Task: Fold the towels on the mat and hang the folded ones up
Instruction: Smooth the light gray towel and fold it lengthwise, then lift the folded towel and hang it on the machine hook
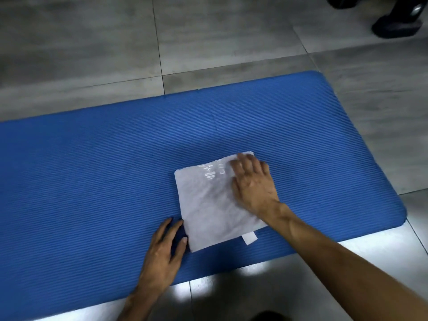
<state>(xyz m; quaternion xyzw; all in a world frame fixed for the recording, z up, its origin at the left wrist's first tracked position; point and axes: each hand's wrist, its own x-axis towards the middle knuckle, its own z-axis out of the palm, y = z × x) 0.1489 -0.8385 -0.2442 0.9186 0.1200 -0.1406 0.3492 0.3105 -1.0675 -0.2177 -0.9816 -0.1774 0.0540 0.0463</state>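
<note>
A pale grey towel, folded into a small square with white lettering near its far edge and a white tag at its near edge, lies on the blue ribbed mat. My right hand lies flat on the towel's far right part, fingers spread and pressing down. My left hand rests flat on the mat at the towel's near left corner, its fingertips against the towel's edge.
The mat lies on grey floor tiles with bright light patches along its near edge. Another person's dark shoe stands at the far right corner of the view.
</note>
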